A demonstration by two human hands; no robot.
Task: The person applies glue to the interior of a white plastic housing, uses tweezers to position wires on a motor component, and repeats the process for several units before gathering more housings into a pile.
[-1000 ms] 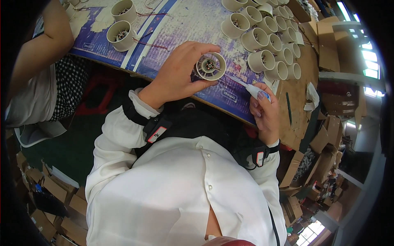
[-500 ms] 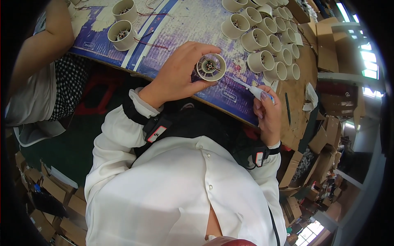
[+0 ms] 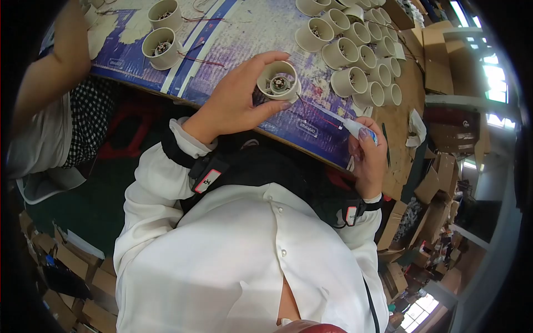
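Note:
My left hand (image 3: 236, 94) is closed around a cream plastic cup-shaped housing (image 3: 295, 87), thumb and fingers on opposite sides of its wall. Inside it sits a small motor (image 3: 279, 84) in a ringed mount, facing up. A thin dark red wire trails from the housing's right side over the blue sheet. To the right, my right hand (image 3: 366, 147) grips a small white glue bottle (image 3: 353, 127) with a long thin nozzle pointing up and left toward the housing. The nozzle tip and the housing are apart.
Many similar housings (image 3: 350, 82) stand at the back right of the table. Two more housings (image 3: 161, 49) with wires are at the back left. A dark pen-like stick and crumpled white paper (image 3: 416, 129) lie at the right edge. Another person's arm (image 3: 72, 47) is at far left.
The housing in my left hand has tilted and shifted slightly left, showing more of its outer wall. My right hand with the glue bottle has moved slightly right and down, away from it.

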